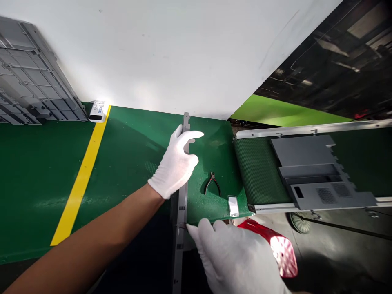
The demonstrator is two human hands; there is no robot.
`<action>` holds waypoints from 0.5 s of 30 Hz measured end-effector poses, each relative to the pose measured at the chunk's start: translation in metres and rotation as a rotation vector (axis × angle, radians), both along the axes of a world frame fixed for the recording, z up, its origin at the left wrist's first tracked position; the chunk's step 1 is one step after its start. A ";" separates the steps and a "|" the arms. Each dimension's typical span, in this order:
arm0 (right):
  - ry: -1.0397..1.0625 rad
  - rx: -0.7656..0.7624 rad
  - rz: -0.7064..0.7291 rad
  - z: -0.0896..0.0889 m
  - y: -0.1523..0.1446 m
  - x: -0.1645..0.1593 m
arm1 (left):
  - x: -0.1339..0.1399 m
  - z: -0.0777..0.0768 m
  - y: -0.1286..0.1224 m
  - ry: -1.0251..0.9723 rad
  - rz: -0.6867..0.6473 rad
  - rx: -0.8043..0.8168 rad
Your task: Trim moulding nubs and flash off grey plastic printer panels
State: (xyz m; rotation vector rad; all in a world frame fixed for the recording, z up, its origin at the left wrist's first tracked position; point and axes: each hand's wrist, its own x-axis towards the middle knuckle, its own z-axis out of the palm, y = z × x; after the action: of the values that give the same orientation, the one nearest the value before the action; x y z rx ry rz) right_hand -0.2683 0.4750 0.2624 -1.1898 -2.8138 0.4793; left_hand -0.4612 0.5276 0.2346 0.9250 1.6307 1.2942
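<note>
A long grey plastic panel (183, 200) stands on edge, seen nearly edge-on, reaching from the green table past its near side. My left hand (177, 161), in a white glove, grips it around the middle; the index finger and thumb stick out, and other fingers go behind the panel. Lower down, my right hand (235, 255), also gloved, is closed with its fingertips at the panel's edge. A thin blade tip (180, 225) pokes out from those fingers against the panel; its handle is hidden in the hand.
Nippers (212, 183) and a small clear-and-white piece (233, 206) lie on the green table (128, 163). A white box-shaped device (98, 111) sits by yellow tape. Grey panels (39, 77) lean at left. A conveyor (257, 171) carries another grey part (318, 175). A red stool (284, 253) is below.
</note>
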 end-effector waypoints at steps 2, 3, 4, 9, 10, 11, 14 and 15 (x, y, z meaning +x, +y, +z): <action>0.010 -0.035 -0.008 -0.002 -0.001 0.001 | 0.000 -0.001 0.001 0.005 -0.003 0.006; 0.015 -0.033 -0.014 -0.003 -0.001 0.001 | 0.000 -0.002 0.002 0.008 -0.007 0.013; 0.016 -0.013 -0.015 -0.004 -0.002 0.001 | -0.001 -0.003 0.002 0.010 -0.011 0.022; 0.016 0.233 0.121 -0.006 -0.003 0.001 | -0.001 -0.005 0.004 0.031 -0.020 0.043; 0.002 0.257 0.139 -0.004 -0.003 0.001 | -0.001 -0.004 0.004 0.035 -0.017 0.039; -0.023 0.263 0.142 -0.002 -0.003 0.001 | -0.001 -0.003 0.003 0.039 -0.017 0.033; -0.104 0.230 0.102 0.007 -0.003 0.000 | 0.000 -0.002 0.003 0.054 -0.020 0.022; -0.114 0.223 0.091 0.009 -0.003 0.000 | 0.000 -0.002 0.003 0.059 -0.019 0.026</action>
State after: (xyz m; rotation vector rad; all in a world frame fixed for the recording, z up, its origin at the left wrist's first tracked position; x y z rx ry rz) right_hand -0.2686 0.4724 0.2715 -1.0809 -2.9300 0.0992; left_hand -0.4613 0.5302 0.2326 1.0001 1.6497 1.2887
